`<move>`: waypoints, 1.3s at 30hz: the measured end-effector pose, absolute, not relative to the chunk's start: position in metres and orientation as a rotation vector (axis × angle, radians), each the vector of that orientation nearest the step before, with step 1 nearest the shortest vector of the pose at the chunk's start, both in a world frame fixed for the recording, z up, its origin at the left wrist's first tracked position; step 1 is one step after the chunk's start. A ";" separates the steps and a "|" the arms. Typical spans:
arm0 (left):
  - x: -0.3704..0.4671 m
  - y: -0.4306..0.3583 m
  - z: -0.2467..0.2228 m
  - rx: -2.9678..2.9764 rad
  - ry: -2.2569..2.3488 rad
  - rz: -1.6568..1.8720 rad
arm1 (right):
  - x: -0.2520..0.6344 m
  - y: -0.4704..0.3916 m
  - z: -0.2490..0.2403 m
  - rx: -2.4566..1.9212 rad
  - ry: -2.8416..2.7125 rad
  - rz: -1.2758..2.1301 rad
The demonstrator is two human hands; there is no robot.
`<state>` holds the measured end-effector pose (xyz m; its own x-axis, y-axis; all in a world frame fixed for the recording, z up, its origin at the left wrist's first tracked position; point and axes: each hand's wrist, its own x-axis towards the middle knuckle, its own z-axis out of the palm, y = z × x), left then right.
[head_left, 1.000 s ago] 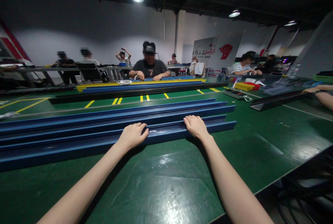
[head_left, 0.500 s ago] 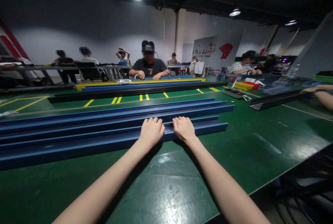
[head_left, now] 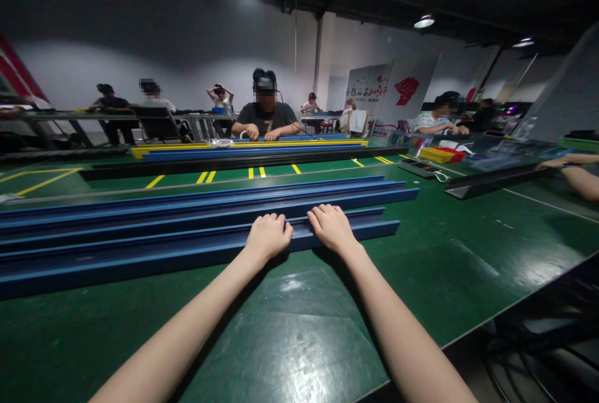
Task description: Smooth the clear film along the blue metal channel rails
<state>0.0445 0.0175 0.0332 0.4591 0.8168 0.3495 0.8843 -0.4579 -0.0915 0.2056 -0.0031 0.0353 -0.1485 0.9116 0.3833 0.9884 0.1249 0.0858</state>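
Nearest me on the green table lies a long blue U-shaped channel (head_left: 154,269), its open side facing up. My left hand (head_left: 269,234) is closed over its near wall, with the fingertips hidden inside the channel. To the right, my right hand (head_left: 331,228) rests on the same channel with fingers curled over it. A short stretch of the channel shows between both hands. Just behind it, more blue channels (head_left: 327,202) lie roughly parallel, their right ends reaching a little farther right.
Farther back, a black rail (head_left: 234,163) and yellow and blue rails (head_left: 299,143) cross the table (head_left: 468,303) before a seated person (head_left: 266,121). On the right, another person's hand (head_left: 556,163) touches a black channel (head_left: 491,180). A yellow tray (head_left: 435,154) sits behind it.
The nearest blue channel has slid slightly left, and my left hand has shifted left with it. My right hand stays at nearly the same place. The channels behind look still.
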 end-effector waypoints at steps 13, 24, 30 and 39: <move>-0.010 0.028 0.035 -2.427 -1.525 -0.284 | 0.215 -0.001 0.032 -1.848 -2.153 -0.462; -0.012 0.023 0.031 -2.411 -1.480 -0.314 | 0.208 0.000 0.035 -1.896 -2.269 -0.384; -0.012 0.024 0.029 -2.398 -1.456 -0.308 | 0.197 -0.012 0.051 -1.839 -2.235 -0.596; -0.011 0.025 0.027 -2.389 -1.466 -0.330 | 0.167 -0.037 0.056 -1.602 -2.564 0.230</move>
<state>-0.0109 0.0247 0.0273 0.4471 0.8205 0.3562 0.8940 -0.4232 -0.1471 0.1665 -0.0365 0.0564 -0.4372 0.8993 0.0124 0.8827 0.4318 -0.1854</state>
